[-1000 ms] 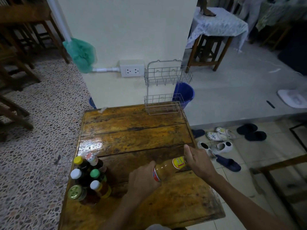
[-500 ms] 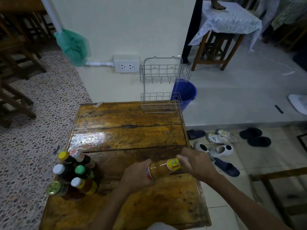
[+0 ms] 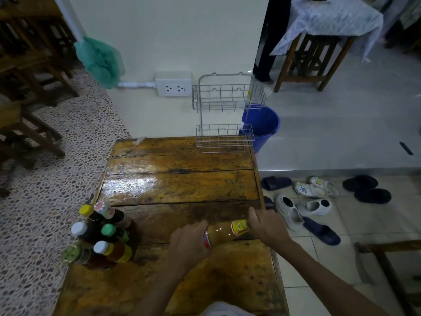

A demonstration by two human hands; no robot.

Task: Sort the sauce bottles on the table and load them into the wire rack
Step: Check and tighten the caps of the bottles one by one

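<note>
Held on its side as a second ago between left hand (image 3: 189, 244) and right hand (image 3: 266, 226), both closed on amber sauce bottle (image 3: 224, 231) near tabletop's right edge; remaining bottles (image 3: 102, 238) clustered at left edge, wire rack (image 3: 224, 124) at far right corner unloaded, loading not begun

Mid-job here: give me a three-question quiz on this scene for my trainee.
1. True or false: the wire rack already holds bottles.
2. How many hands grip the tan bottle? A) none B) one C) both
3. Fill in: the bottle cluster stands near the table's ____ edge.

Key: 1 false, both tiers are empty. 2 C, left hand and right hand. 3 left.
</note>
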